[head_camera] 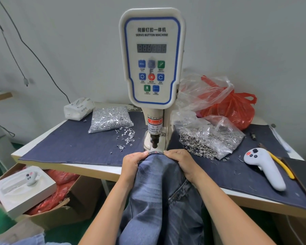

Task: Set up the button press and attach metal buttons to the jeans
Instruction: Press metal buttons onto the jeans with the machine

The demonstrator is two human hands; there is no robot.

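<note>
Fingers of both hands, left hand (131, 162) and right hand (181, 160), pinch the jeans (159, 183) below the "SERVO BUTTON MACHINE" press (153, 57).

White handheld controller (265, 167) and yellow-handled pliers (283, 167) lying at table's right; tissue pack (78, 108) at back left; red plastic bag (235, 110) (crumpled) behind.

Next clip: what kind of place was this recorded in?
Probably a small garment workshop: a servo button machine stands on a denim-covered table, bags of metal button parts lie beside it, and both hands hold jeans under its press head.
</note>
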